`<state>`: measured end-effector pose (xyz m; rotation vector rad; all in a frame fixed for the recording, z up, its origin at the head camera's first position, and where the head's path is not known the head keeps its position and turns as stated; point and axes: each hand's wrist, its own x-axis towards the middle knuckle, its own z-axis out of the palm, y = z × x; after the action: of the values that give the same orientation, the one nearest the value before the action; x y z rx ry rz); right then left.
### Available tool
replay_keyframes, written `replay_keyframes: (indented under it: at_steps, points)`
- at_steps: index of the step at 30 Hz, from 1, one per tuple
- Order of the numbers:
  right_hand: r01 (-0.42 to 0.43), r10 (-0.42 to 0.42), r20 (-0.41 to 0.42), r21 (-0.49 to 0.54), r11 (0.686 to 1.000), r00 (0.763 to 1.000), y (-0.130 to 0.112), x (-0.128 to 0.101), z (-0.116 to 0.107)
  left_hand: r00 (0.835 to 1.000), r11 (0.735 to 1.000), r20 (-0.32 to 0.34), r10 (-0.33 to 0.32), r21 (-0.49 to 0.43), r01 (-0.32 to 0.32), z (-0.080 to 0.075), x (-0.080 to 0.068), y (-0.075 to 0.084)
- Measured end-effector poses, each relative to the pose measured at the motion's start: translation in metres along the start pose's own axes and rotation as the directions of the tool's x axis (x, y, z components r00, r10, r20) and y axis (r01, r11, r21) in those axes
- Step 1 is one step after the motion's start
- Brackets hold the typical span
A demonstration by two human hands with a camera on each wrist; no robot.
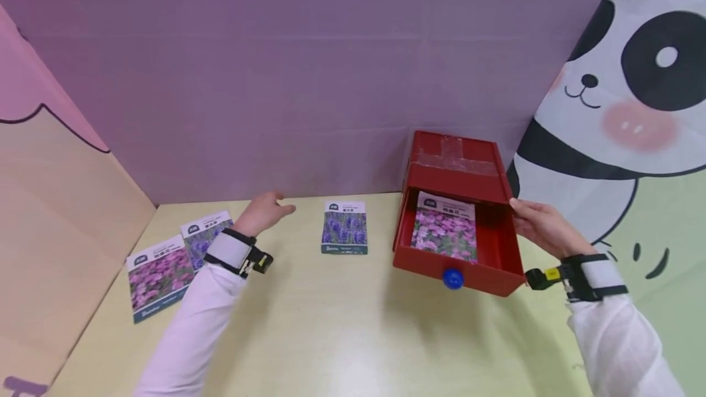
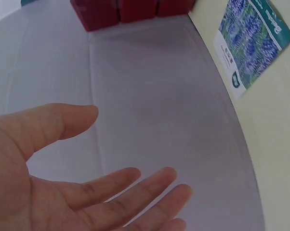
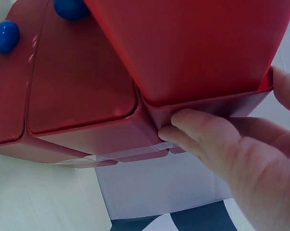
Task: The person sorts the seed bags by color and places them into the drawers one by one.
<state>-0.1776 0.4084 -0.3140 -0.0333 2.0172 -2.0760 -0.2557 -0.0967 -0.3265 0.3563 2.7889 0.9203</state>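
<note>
While your right hand [image 1: 543, 225] steadies the glossy red plastic drawer box [image 1: 455, 171] at its right side, the head view shows its pulled-out red drawer [image 1: 460, 249] with the round blue knob [image 1: 453, 278] hanging forward over the pale yellow tabletop [image 1: 342, 323]. A flat pink-flower seed packet [image 1: 444, 227] lies inside it. Your left hand [image 1: 263, 212] hovers near the purple back wall [image 1: 276, 78], fingers loosely spread and holding nothing, between the lavender-print seed packet [image 1: 344, 227] and two more flower packets [image 1: 176, 259] at the left edge.

From the left wrist, your open palm [image 2: 63, 192] faces the wall, with that lavender packet [image 2: 248, 43] well apart on the table.

From the right wrist, your fingertips [image 3: 183, 125] press the box's rear corner, thumb [image 3: 284, 89] on the adjoining side.

Judging by this, the packets are light, thin and bendy: pinch one by an edge. The plastic box looks stiff but smooth and slippery, so brace it by the corner.
</note>
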Motion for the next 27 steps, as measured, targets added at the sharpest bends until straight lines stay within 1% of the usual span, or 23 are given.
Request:
replay_keyframes:
  at_steps: [7,12,20,24,27]
  points:
    - [0.006,-0.006,0.001,-0.015,1.000,1.000,-0.002,0.001,0.001,0.998,0.999,-0.058,-0.037,0.008,0.038,-0.007,-0.007,-0.031]
    - [-0.006,0.006,-0.010,-0.024,1.000,1.000,-0.004,0.002,0.003,0.993,0.994,-0.057,-0.105,-0.007,0.105,-0.013,-0.018,-0.046]
    - [-0.007,0.007,-0.005,0.007,1.000,1.000,-0.003,0.001,0.001,0.985,0.988,-0.070,-0.155,0.014,0.157,-0.021,-0.031,-0.071]
    - [-0.009,0.009,-0.013,-0.005,1.000,1.000,-0.002,0.000,0.001,0.977,0.982,-0.108,-0.183,0.015,0.186,-0.027,-0.037,-0.083]
    - [-0.011,0.011,-0.021,-0.013,1.000,1.000,-0.001,-0.001,0.001,0.970,0.980,-0.142,-0.199,-0.009,0.200,-0.029,-0.042,-0.092]
